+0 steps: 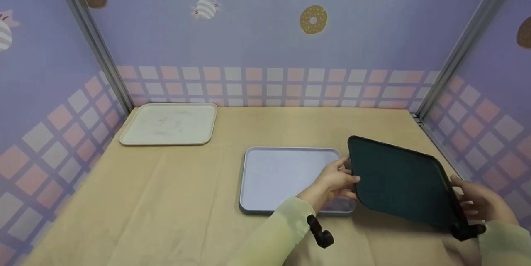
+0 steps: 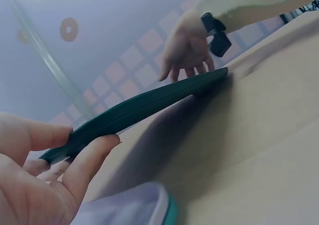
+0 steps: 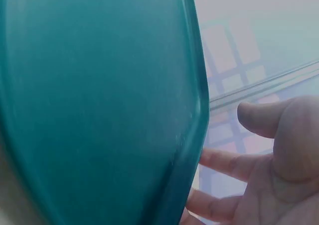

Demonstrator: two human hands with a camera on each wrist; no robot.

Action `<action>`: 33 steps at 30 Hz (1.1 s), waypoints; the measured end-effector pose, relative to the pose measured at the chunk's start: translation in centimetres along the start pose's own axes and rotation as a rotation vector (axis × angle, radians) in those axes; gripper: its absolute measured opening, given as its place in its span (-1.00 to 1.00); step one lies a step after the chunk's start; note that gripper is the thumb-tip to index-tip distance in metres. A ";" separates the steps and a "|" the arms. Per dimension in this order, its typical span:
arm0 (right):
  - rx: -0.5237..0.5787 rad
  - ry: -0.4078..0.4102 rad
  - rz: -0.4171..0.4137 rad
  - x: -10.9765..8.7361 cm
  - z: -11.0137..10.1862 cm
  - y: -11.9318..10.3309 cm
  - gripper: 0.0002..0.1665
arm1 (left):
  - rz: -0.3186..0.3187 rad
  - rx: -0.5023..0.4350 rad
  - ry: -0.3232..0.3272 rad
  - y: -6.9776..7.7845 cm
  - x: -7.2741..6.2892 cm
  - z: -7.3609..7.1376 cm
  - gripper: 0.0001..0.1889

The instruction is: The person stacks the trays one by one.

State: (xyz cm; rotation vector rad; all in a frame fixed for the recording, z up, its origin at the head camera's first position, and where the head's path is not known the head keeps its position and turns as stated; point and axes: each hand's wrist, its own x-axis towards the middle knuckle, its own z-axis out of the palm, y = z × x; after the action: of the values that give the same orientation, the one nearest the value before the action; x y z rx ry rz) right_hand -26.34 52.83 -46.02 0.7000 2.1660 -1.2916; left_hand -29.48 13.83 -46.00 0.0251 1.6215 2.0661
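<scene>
A dark green tray [image 1: 398,183] is held tilted above the right side of the table, its right end lower. My left hand [image 1: 334,179] grips its left edge, and in the left wrist view the thumb and fingers [image 2: 94,153] pinch that rim from both faces. At the opposite edge is my right hand [image 1: 483,201]. The right wrist view shows its thumb [image 3: 259,119] apart from the tray and its fingertips reaching to or behind the rim; contact there is unclear. Partly behind my left forearm lies a pale lavender tray [image 1: 278,174].
A cream tray [image 1: 166,125] with faint grey marks lies at the table's back left corner. A teal edge [image 2: 172,212] shows beneath the lavender tray. Patterned walls [image 1: 265,42] and metal posts [image 1: 456,50] enclose the beige tabletop [image 1: 166,208].
</scene>
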 end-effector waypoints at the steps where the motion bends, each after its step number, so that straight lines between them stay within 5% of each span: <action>1: 0.007 -0.027 -0.041 0.1 -0.1 0.1 0.13 | -0.004 0.006 -0.004 0.1 0.1 -0.4 -0.13; 4: 0.052 -0.085 -0.144 0.2 -0.3 0.0 -0.17 | -0.025 0.026 -0.018 0.7 0.2 -1.6 -0.13; 8: 0.127 -0.093 -0.170 0.2 0.3 -0.5 -0.35 | -0.047 0.019 -0.037 1.3 0.4 -3.5 -0.14; 15: 0.106 -0.118 -0.272 0.1 1.4 -1.5 -0.19 | -0.043 -0.018 -0.066 2.3 0.2 -6.8 -0.14; 23: 0.230 -0.200 -0.372 -0.4 3.0 -2.9 -0.68 | -0.019 -0.037 -0.086 3.5 -0.6 -10.5 -0.15; 33: 0.398 -0.285 -0.486 -1.2 5.7 -4.9 -0.65 | 0.015 -0.088 -0.116 3.7 -2.6 -14.5 -0.16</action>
State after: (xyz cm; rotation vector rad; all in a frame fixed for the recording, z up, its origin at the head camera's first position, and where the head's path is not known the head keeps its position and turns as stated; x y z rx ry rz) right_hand -27.68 45.48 -44.50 0.1034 1.9224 -1.9722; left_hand -33.24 -0.86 -46.05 0.1251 1.4648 2.1045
